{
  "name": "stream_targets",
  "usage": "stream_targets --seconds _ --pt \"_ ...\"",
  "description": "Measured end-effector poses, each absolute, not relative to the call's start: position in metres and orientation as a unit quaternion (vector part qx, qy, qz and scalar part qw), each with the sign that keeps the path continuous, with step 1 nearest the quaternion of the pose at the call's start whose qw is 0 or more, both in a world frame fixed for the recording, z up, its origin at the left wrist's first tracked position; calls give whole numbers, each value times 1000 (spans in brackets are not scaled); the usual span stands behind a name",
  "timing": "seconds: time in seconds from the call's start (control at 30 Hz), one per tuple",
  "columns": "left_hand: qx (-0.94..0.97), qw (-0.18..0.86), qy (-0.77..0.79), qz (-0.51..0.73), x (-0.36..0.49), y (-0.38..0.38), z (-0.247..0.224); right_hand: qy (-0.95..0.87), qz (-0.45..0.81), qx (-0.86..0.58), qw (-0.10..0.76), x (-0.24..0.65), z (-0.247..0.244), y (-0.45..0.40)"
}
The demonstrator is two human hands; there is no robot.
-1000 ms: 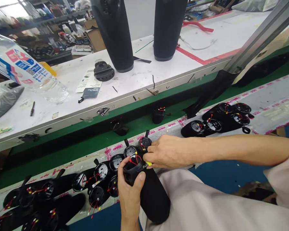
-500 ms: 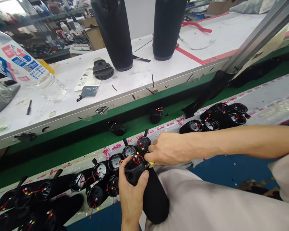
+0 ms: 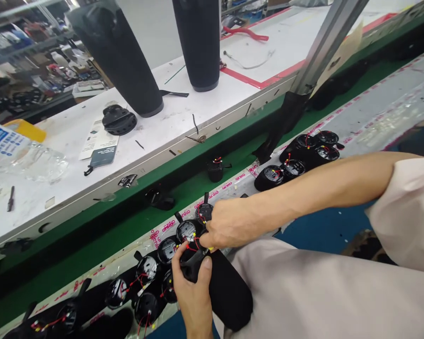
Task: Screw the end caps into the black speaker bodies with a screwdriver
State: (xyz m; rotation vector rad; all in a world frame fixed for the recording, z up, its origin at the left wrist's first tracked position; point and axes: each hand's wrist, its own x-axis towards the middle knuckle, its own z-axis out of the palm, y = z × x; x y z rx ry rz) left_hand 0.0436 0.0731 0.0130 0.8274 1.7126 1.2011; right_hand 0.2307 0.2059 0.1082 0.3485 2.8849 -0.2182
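Black cylinder slants through the grasp of the left hand, its hollow end tipped up between thumb and forefinger and its fabric-covered body running down to the right of that thumb, beside the person's light-coloured clothing. The left fingers are spread about as wide as that end, the forefinger along the far side of the rim and the thumb pressed on the near side. Red wires with small connectors stick up from the mouth, just beside the left forefinger and the fingertips of the right hand. Those right fingers are curled in tight, thumb and forefinger nearly meeting on a small yellow piece at the rim; what it belongs to is hard to make out, as the knuckles cover most of it. Just beyond both sets of fingers, more wired cylinders lie on a ledge with pink lettering, trailing off to the left of the left hand, and another cluster sits past the right wrist. Farther from the fingertips, a loose black part with wires rests on a green strip. Well beyond the fingers, a white bench bears a tall dark speaker body, a second upright one to its right, a black cap on a paper card, and a clear bottle.
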Motion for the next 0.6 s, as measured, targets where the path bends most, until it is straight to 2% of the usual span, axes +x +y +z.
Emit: stream_targets --seconds 0.13,0.27,0.33,0.5,0.6 --pt "272 482 664 502 41 75 8 973 -161 155 58 231 100 209" --pt "195 537 625 532 44 78 9 922 -294 231 -95 240 90 211" --pt "167 551 607 547 45 80 9 888 -348 262 -144 247 85 211" --pt "140 563 604 547 41 85 14 844 -378 354 -140 267 69 202" --pt "144 568 609 534 39 97 25 810 -410 374 -189 283 61 190"
